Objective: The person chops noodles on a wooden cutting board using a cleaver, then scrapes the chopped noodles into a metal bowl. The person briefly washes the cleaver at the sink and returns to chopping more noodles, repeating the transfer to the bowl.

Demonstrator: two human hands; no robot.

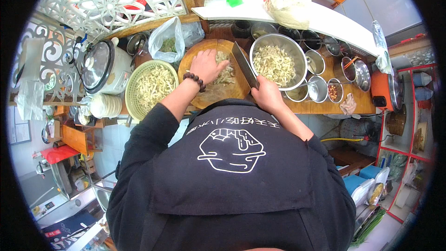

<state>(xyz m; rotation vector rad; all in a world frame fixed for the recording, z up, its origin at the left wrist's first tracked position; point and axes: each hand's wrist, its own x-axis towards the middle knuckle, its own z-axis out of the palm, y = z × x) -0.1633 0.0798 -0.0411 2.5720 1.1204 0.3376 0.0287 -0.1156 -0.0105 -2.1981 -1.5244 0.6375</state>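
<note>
My left hand (205,65), with a dark bead bracelet (195,80) at the wrist, lies spread over pale chopped pieces (227,73), which look like mushroom. They rest on a round wooden chopping board (223,94); the palm side is hidden. In my right hand (268,92) is a cleaver (242,61), its broad dark blade tilted over the board's right part. Close by on the right, a steel bowl (304,50) holds similar chopped pieces (273,65). Left of the board, a pale green plastic colander (130,101) contains longer pale strips (153,83).
Beyond the colander stand a lidded cooker (115,73) and a plastic bag (167,29) with green contents. Several steel containers (317,89) crowd the counter to the right, near an orange cooker (381,90). A white ledge (334,24) borders the far side.
</note>
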